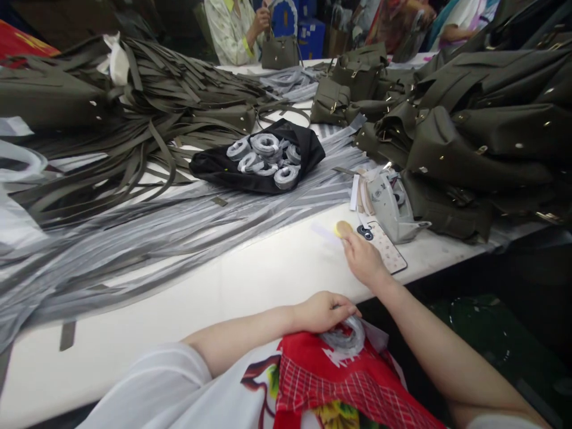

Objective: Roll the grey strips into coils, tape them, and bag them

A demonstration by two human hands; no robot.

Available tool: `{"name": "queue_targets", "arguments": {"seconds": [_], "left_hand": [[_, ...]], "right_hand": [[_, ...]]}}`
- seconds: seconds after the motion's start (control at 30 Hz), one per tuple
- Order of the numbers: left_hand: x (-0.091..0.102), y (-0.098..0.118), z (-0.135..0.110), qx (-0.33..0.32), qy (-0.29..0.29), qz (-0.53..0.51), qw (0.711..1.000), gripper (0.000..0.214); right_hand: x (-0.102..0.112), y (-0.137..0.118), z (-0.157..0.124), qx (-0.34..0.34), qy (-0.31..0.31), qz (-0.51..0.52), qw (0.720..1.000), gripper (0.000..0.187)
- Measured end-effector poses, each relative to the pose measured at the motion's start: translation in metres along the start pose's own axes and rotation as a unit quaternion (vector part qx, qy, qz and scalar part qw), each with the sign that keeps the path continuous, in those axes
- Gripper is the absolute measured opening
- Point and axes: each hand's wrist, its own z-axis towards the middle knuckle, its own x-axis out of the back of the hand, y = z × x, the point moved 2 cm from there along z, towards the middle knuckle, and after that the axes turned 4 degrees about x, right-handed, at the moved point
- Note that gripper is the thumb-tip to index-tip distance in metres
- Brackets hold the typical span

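Observation:
My right hand (pixel 363 257) reaches out over the white table's (pixel 250 280) near edge and pinches a small round tan disc (pixel 343 228) between its fingertips, just left of a phone (pixel 388 246) in a patterned case. My left hand (pixel 322 311) rests in my lap, fingers curled over a grey roll of tape (pixel 347 336) that lies on red printed cloth (pixel 339 375).
A black cloth (pixel 308 149) holding several grey tape rolls (pixel 264 155) lies mid-table. Long grey strips (pixel 147 232) and olive straps (pixel 147 113) cover the left side. Olive handbags (pixel 473 137) pile up at right. Other people sit at the far end.

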Motion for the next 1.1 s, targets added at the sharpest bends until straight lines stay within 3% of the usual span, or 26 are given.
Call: {"name": "queue_targets", "arguments": {"seconds": [0.1,0.2,0.3,0.43,0.57,0.73,0.83,0.97,1.1], "left_hand": [[0.001,-0.003,0.004,0.037,-0.023,-0.049,0.998,0.045],[0.000,-0.004,0.011,0.059,-0.047,-0.110,0.991,0.043],[-0.003,-0.002,0.016,0.082,-0.068,-0.145,0.984,0.044],[-0.006,0.004,0.020,0.089,-0.078,-0.127,0.985,0.048],[-0.013,0.007,0.024,0.088,-0.081,-0.103,0.987,0.045],[-0.017,0.009,0.029,0.082,-0.056,-0.063,0.993,0.037],[-0.014,0.014,0.028,0.044,-0.022,0.014,0.999,0.034],[-0.011,0.023,0.024,-0.008,-0.034,0.058,0.998,0.037],[-0.015,0.031,0.021,-0.057,-0.037,0.113,0.991,0.037]], "right_hand": [[0.048,0.000,-0.039,0.007,-0.041,0.107,0.993,0.022],[0.082,-0.002,-0.078,0.011,-0.146,0.198,0.969,0.026],[0.093,-0.007,-0.106,0.032,-0.208,0.141,0.967,0.028],[0.085,-0.020,-0.121,0.067,-0.203,0.028,0.977,0.023],[0.065,-0.035,-0.124,0.088,-0.213,-0.010,0.973,0.018],[0.045,-0.032,-0.125,0.026,-0.213,-0.027,0.976,0.015],[0.048,-0.015,-0.130,-0.033,-0.210,0.088,0.973,0.015],[0.051,0.008,-0.138,-0.110,-0.189,0.289,0.932,0.018],[0.028,0.019,-0.141,-0.187,-0.106,0.407,0.888,0.019]]}}
